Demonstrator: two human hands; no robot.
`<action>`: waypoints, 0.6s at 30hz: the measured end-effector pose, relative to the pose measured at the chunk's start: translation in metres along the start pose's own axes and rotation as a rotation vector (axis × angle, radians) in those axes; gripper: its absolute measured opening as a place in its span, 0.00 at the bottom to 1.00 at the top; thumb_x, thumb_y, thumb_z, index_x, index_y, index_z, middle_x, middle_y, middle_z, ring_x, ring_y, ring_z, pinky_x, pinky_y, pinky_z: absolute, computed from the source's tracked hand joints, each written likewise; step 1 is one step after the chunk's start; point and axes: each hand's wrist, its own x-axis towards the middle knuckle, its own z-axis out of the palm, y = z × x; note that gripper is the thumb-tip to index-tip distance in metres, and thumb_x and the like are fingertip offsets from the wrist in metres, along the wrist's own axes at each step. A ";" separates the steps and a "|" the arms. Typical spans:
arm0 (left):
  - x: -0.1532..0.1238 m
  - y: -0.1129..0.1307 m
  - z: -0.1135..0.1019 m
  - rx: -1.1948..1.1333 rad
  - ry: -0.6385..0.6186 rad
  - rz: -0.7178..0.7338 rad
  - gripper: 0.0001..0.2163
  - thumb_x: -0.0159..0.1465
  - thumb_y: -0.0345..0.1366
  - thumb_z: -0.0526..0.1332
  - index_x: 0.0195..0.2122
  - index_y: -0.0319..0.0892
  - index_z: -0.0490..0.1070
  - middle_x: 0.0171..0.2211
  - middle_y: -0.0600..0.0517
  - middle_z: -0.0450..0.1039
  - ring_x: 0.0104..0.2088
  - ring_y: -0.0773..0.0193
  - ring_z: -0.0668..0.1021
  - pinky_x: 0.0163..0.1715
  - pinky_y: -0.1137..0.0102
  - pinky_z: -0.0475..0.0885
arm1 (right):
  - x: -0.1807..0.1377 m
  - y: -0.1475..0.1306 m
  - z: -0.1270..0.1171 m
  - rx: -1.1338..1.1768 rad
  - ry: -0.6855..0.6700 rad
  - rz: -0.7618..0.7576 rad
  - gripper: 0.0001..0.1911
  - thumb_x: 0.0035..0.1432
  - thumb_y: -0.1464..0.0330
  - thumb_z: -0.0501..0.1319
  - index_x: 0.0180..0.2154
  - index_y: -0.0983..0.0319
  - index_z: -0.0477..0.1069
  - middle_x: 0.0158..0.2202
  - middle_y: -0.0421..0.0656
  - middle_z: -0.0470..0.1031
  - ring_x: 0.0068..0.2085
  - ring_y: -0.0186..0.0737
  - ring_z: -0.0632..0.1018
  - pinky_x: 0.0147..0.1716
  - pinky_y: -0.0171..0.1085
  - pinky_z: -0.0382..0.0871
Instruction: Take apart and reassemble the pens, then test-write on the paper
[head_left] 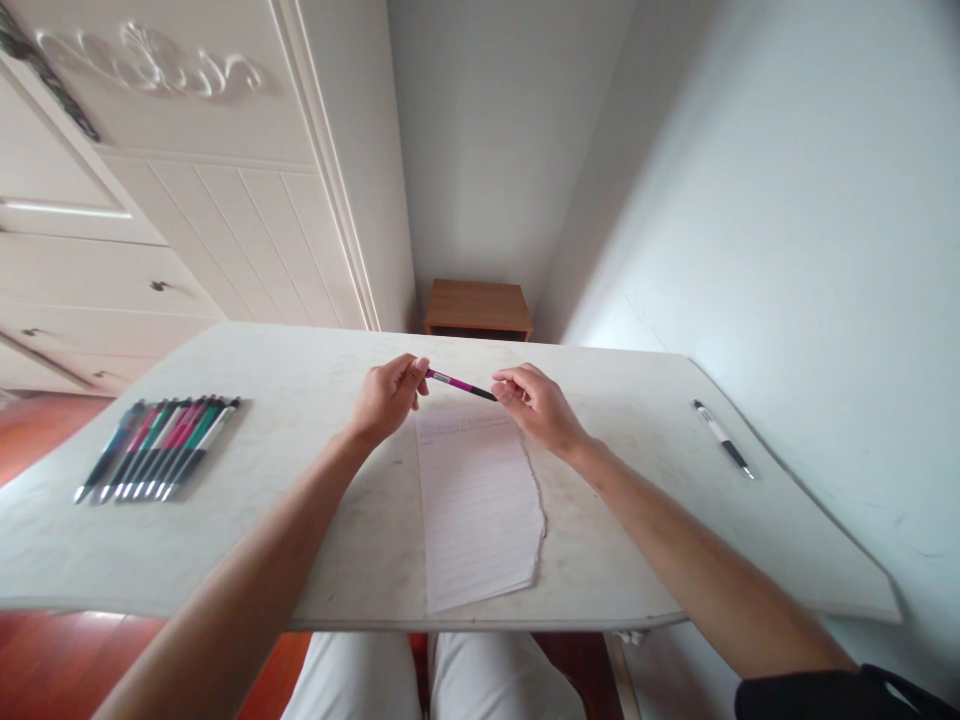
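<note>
Between my two hands a magenta pen (459, 384) with a black grip is held up above the top end of the paper, slanting down to the right. My left hand (390, 398) is closed on its left end. The fingers of my right hand (541, 408) pinch its black right end and hide the tip. Beneath lies a lined sheet of paper (480, 510) with a torn right edge and faint writing along its top lines.
A row of several pens (161, 447) in mixed colours lies on the left of the white table (615, 560). One white and black pen (721, 438) rests at the right, near the wall. Beyond the far edge stand a white cabinet (330, 200) and a small wooden stand (478, 305).
</note>
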 end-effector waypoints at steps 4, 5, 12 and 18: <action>-0.003 0.005 0.004 -0.025 0.012 0.010 0.22 0.69 0.49 0.50 0.24 0.41 0.68 0.15 0.55 0.67 0.17 0.68 0.71 0.23 0.73 0.65 | -0.003 -0.002 0.010 0.193 -0.079 0.152 0.21 0.62 0.50 0.56 0.35 0.61 0.73 0.30 0.42 0.73 0.29 0.36 0.71 0.31 0.35 0.65; -0.004 0.006 0.005 -0.028 0.011 0.012 0.22 0.69 0.50 0.50 0.24 0.41 0.68 0.15 0.55 0.67 0.17 0.68 0.71 0.23 0.73 0.65 | -0.004 -0.002 0.011 0.261 -0.085 0.206 0.23 0.61 0.48 0.56 0.32 0.61 0.72 0.27 0.41 0.72 0.28 0.35 0.71 0.29 0.34 0.64; -0.006 0.009 0.008 -0.046 0.046 0.029 0.21 0.69 0.48 0.51 0.24 0.41 0.68 0.15 0.55 0.66 0.17 0.68 0.70 0.22 0.73 0.64 | 0.001 0.002 0.013 0.492 -0.112 0.351 0.28 0.56 0.44 0.58 0.25 0.63 0.71 0.23 0.41 0.72 0.23 0.32 0.70 0.26 0.33 0.63; -0.006 0.009 0.008 -0.049 0.084 0.030 0.21 0.69 0.48 0.52 0.24 0.42 0.68 0.15 0.55 0.65 0.17 0.69 0.70 0.22 0.73 0.64 | 0.001 0.001 0.012 0.561 -0.146 0.409 0.29 0.52 0.43 0.61 0.27 0.64 0.75 0.23 0.42 0.73 0.23 0.32 0.69 0.24 0.33 0.63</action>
